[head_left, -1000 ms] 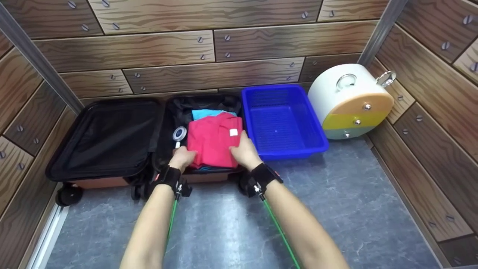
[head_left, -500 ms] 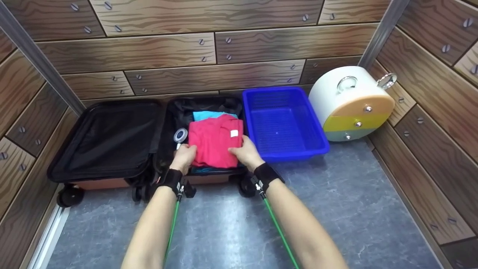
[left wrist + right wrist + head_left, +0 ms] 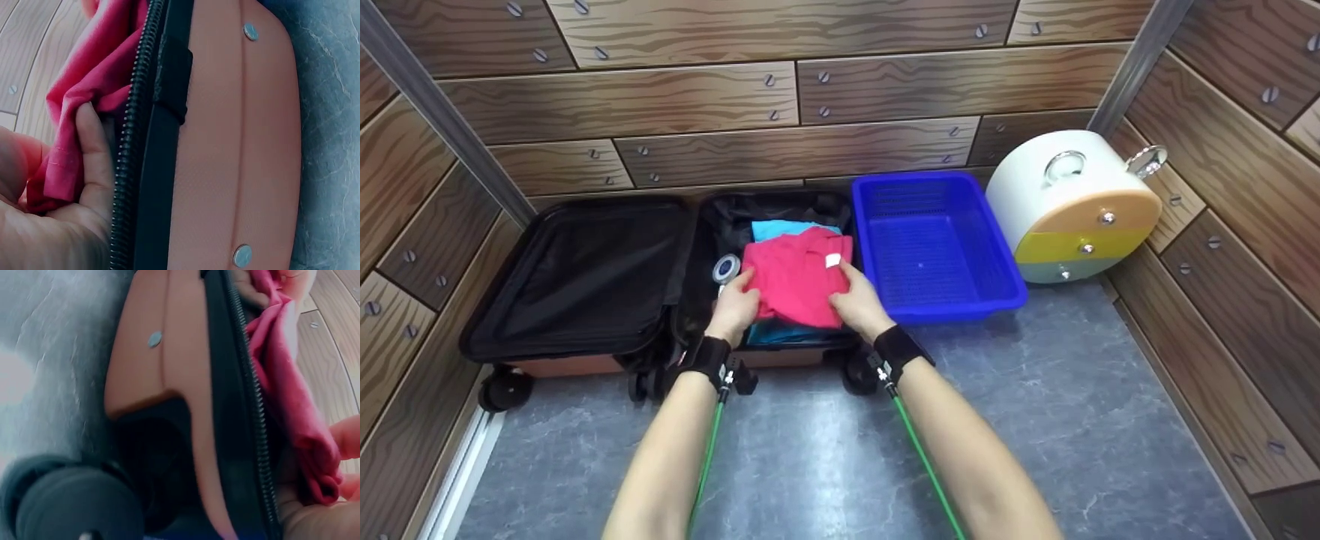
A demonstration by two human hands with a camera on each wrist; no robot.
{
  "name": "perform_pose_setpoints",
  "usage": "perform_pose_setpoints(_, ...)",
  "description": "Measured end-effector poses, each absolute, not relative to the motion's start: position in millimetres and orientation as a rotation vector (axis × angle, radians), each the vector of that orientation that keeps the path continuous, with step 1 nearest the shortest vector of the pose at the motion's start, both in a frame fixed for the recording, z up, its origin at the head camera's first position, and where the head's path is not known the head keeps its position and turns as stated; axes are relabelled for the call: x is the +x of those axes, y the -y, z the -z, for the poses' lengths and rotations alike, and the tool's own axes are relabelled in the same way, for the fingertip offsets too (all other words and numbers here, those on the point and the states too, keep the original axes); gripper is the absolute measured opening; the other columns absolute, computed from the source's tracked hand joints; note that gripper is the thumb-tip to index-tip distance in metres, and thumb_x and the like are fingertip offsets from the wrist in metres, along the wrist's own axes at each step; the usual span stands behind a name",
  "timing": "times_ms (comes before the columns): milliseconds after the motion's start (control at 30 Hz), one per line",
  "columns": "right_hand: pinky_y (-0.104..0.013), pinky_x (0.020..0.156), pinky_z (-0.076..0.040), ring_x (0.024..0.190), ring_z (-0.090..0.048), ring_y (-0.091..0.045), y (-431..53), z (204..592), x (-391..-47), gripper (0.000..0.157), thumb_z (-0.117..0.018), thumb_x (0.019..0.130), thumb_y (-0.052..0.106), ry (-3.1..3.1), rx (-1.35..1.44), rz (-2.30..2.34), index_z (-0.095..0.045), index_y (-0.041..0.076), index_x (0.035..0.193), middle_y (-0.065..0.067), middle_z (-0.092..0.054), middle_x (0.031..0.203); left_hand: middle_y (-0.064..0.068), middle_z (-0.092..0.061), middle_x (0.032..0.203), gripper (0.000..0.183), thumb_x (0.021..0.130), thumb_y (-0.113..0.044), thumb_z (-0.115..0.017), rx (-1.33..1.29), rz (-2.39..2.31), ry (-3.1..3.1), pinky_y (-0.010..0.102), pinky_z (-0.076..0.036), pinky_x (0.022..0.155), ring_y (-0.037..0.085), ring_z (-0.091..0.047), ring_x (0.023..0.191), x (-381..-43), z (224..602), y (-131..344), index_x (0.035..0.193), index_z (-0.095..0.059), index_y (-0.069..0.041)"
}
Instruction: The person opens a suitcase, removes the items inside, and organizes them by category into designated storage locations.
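A folded pinkish-red garment (image 3: 795, 277) with a white label (image 3: 832, 260) lies over the packed half of an open suitcase (image 3: 787, 358). My left hand (image 3: 735, 306) pinches its left edge between thumb and fingers. At the right edge, my right hand (image 3: 859, 304) holds the cloth the same way. In both wrist views the held cloth bunches between the fingers, just inside the zipper (image 3: 125, 146). Bright blue cloth (image 3: 787, 228) shows beyond the garment, and darker blue cloth (image 3: 787, 332) under its near edge. A round-headed white item (image 3: 726, 268) lies beside my left fingers, its lower part hidden.
The suitcase's other half (image 3: 592, 277), lined in black, lies at the left on wheels (image 3: 506, 390). A blue plastic basket (image 3: 937, 307) stands against the right side. Beyond it sits a white rounded drawer box (image 3: 1039, 172) with coloured fronts. Wood-patterned walls (image 3: 697, 97) enclose the floor.
Both hands have kept hold of the garment. Its near edge has lifted and shifted away from the suitcase's near rim, uncovering more blue cloth. The left hand has moved slightly forward along the edge.
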State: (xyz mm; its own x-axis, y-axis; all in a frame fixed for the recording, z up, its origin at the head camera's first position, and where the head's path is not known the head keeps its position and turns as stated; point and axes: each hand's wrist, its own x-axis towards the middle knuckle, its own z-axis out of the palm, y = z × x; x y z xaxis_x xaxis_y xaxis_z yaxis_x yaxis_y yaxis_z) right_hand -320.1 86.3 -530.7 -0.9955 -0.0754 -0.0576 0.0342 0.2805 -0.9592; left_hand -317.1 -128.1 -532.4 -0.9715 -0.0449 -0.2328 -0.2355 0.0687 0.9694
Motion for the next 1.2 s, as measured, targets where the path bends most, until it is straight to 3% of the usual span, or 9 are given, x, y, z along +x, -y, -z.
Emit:
perform_pose_setpoints(133, -0.034, 0.105, -0.043, 0.133, -0.042, -0.028, -88, 531, -322, 0.08, -0.05, 0.081, -0.014, -2.468, -0.081, 1.784, -0.033, 0.0, 0.158, -0.022, -0.036, 0.159, 0.021, -0.042, 0.152, 0.062, 0.098, 0.005, -0.036, -0.27, -2.045, -2.145, 0.025, -0.06, 0.068, 0.008, -0.054, 0.062, -317, 531, 128, 0.159, -0.029, -0.001)
perform_pose_setpoints(367, -0.033, 0.099, -0.046, 0.13, -0.044, -0.029, -89, 528, -324, 0.081, -0.053, 0.08, -0.011, -2.41, -0.05, 1.759, -0.032, -0.004, 0.157, -0.02, -0.037, 0.159, 0.008, -0.052, 0.086, 0.064, 0.097, 0.003, -0.038, -0.255, -2.053, -2.048, 0.028, -0.061, 0.066, 0.009, -0.059, 0.055, -318, 530, 131, 0.16, -0.03, -0.003)
perform_pose_setpoints(433, -0.035, 0.108, -0.041, 0.137, -0.04, -0.03, -89, 528, -325, 0.081, -0.053, 0.079, -0.009, -2.459, -0.088, 1.696, -0.03, -0.006, 0.157, -0.023, -0.032, 0.161, 0.008, -0.054, 0.091, 0.064, 0.098, 0.002, -0.038, -0.242, -2.026, -2.062, 0.028, -0.061, 0.066, 0.011, -0.062, 0.057, -317, 528, 131, 0.161, -0.027, -0.003)
perform_pose_setpoints(600, -0.037, 0.121, -0.026, 0.151, -0.022, -0.033, -90, 529, -328, 0.078, -0.053, 0.08, -0.008, -2.598, -0.235, 1.536, -0.03, -0.009, 0.155, -0.024, -0.018, 0.166, 0.016, -0.043, 0.15, 0.063, 0.101, -0.001, -0.036, -0.161, -1.937, -2.148, 0.03, -0.061, 0.065, 0.013, -0.06, 0.059, -316, 525, 128, 0.162, -0.021, -0.003)
perform_pose_setpoints(800, -0.035, 0.122, -0.022, 0.153, -0.018, -0.029, -94, 526, -329, 0.077, -0.051, 0.08, -0.01, -2.768, -0.427, 1.342, -0.032, -0.009, 0.155, -0.018, -0.016, 0.168, 0.023, -0.024, 0.161, 0.064, 0.1, -0.004, -0.036, -0.026, -1.797, -2.348, 0.04, -0.062, 0.065, 0.021, -0.055, 0.059, -314, 515, 118, 0.162, -0.021, -0.004)
perform_pose_setpoints(900, -0.035, 0.122, -0.023, 0.154, -0.018, -0.029, -98, 521, -330, 0.079, -0.051, 0.08, -0.011, -2.831, -0.486, 1.257, -0.031, -0.006, 0.156, -0.015, -0.015, 0.169, 0.02, -0.011, 0.169, 0.064, 0.099, -0.006, -0.04, 0.058, -1.63, -2.541, 0.042, -0.057, 0.091, 0.032, -0.064, 0.109, -314, 508, 114, 0.161, -0.025, -0.004)
perform_pose_setpoints(1000, -0.037, 0.123, -0.022, 0.154, -0.017, -0.029, -106, 515, -332, 0.082, -0.052, 0.079, -0.013, -2.865, -0.507, 1.225, -0.029, -0.003, 0.158, -0.013, -0.013, 0.17, 0.021, -0.016, 0.167, 0.063, 0.099, -0.009, -0.042, 0.125, -1.489, -2.677, 0.041, -0.029, 0.12, 0.031, -0.024, 0.152, -314, 502, 108, 0.16, -0.028, -0.004)
perform_pose_setpoints(1033, -0.037, 0.123, -0.021, 0.154, -0.017, -0.028, -109, 513, -332, 0.083, -0.052, 0.079, -0.013, -2.871, -0.504, 1.222, -0.029, -0.001, 0.158, -0.011, -0.012, 0.17, 0.021, -0.016, 0.167, 0.062, 0.1, -0.009, -0.042, 0.145, -1.46, -2.704, 0.038, -0.02, 0.123, 0.031, -0.009, 0.155, -315, 500, 106, 0.16, -0.029, -0.004)
perform_pose_setpoints(1200, -0.042, 0.122, -0.025, 0.154, -0.017, -0.029, -129, 505, -337, 0.086, -0.052, 0.079, -0.015, -2.906, -0.481, 1.227, -0.028, 0.004, 0.16, -0.007, -0.01, 0.171, 0.021, -0.014, 0.168, 0.06, 0.101, -0.008, -0.042, 0.197, -1.533, -2.668, 0.039, -0.01, 0.125, 0.031, -0.008, 0.156, -319, 494, 90, 0.16, -0.029, -0.004)
